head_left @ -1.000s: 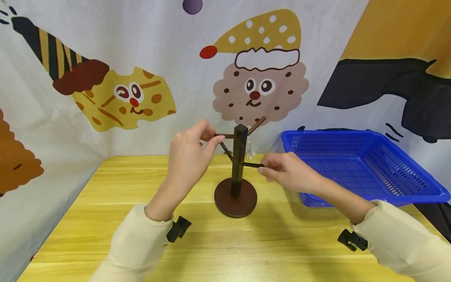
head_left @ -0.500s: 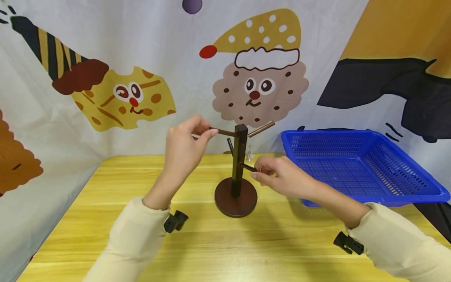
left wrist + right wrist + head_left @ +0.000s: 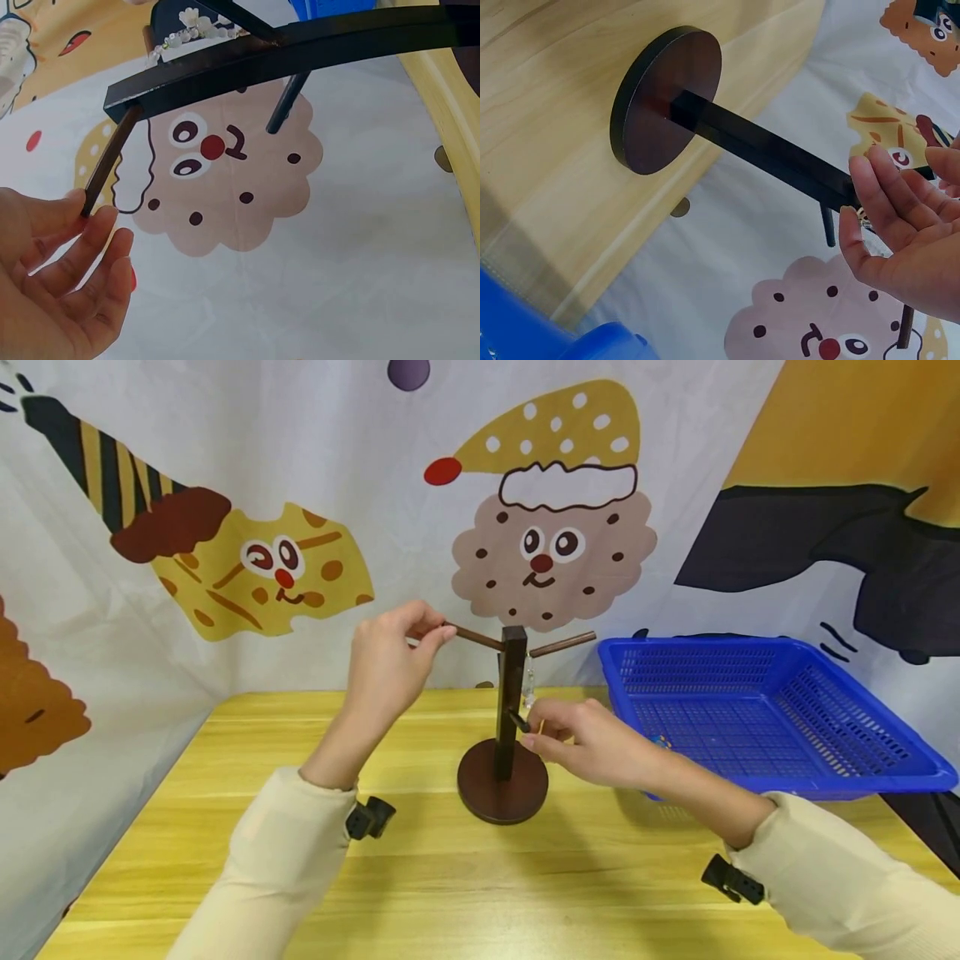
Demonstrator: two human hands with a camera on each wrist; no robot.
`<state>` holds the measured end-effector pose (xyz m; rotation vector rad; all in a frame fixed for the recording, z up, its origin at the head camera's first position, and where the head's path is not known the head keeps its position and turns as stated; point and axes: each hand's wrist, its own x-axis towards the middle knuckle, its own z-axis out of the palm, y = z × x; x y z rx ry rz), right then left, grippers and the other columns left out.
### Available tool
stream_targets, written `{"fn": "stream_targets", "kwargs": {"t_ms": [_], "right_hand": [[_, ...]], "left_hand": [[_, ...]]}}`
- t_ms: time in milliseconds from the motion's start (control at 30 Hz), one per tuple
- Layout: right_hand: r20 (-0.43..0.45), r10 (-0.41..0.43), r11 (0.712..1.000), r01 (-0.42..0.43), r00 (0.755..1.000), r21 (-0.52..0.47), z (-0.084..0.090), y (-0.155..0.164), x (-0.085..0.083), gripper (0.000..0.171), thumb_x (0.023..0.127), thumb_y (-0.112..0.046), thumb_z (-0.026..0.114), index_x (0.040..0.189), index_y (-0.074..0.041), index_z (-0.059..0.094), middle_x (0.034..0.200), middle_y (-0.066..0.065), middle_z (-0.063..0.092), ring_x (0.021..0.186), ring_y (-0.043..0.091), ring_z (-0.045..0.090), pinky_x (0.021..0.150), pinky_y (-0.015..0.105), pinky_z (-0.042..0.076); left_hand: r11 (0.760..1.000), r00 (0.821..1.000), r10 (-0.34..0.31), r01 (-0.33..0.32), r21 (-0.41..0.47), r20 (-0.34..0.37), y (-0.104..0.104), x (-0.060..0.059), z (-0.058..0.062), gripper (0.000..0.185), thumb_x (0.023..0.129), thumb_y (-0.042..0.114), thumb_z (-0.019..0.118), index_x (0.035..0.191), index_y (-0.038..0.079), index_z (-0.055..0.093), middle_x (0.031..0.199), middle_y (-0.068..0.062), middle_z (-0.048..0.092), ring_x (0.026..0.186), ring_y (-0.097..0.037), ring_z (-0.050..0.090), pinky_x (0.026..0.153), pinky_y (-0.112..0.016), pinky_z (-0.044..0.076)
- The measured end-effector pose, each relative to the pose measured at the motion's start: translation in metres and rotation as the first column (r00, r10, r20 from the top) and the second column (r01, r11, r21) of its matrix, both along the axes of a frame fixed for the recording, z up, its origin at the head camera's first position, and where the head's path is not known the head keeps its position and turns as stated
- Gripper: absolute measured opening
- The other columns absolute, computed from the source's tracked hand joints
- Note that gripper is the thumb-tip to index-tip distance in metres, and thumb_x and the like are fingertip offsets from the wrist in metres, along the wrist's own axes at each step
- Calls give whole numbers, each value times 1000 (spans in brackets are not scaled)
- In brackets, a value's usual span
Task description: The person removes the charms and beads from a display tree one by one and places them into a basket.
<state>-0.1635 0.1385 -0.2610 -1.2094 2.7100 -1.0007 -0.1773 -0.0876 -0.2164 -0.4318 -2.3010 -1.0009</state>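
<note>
Jewellery stand [image 3: 510, 727] sits on the yellow table [image 3: 225, 827], left of the blue basket [image 3: 765, 718]. Your left hand [image 3: 390, 664] pinches its upper peg [image 3: 468, 636]; your right hand [image 3: 592, 743] pinches a lower peg [image 3: 517, 721]. You seem mid-turn; next, steady it gently.

Blue basket [image 3: 765, 710] on yellow wooden table [image 3: 225, 827], cartoon backdrop [image 3: 225, 485]
</note>
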Motion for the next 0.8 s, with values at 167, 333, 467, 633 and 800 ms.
{"fn": "stream_targets", "kwargs": {"t_ms": [167,333,467,633,800], "right_hand": [[11,22,1000,-22,1000,2,-2,-1,0,7,91,-12,56,85,-11,53,64,-8,55,56,8,50,53,27,43],[15,24,999,-24,1000,24,0,-1,2,5,92,-14,56,88,-11,54,63,-10,54,53,6,47,51,26,42],[13,25,998,-26,1000,53,3,2,1,6,92,-17,55,91,-11,56,64,-10,53,51,4,45,50,25,41],[-14,-2,999,3,1000,50,7,6,-3,4,91,-13,57,92,-10,59,65,-10,56,54,7,50,52,26,43],[-33,-85,996,86,996,30,11,9,-9,7,90,-12,58,93,-7,60,65,-7,59,57,9,55,54,28,44]], "left_hand": [[1000,998,5,-5,-15,55,-2,-3,2,15,86,18,66,85,3,67,82,-11,68,77,-26,63,62,-37,43],[1000,995,17,-16,-13,101,-2,-5,2,16,87,20,64,85,5,66,82,-11,69,77,-25,63,54,-32,37],[1000,994,17,-17,-6,112,-2,-6,2,15,87,20,63,84,6,65,81,-11,69,76,-24,63,50,-30,34],[1000,993,14,-14,-1,119,-2,-6,2,15,88,20,63,84,6,65,81,-11,68,75,-24,62,50,-31,33],[1000,992,13,-13,2,129,-2,-5,2,15,88,20,62,84,6,65,81,-10,68,74,-24,62,50,-31,33]]}}
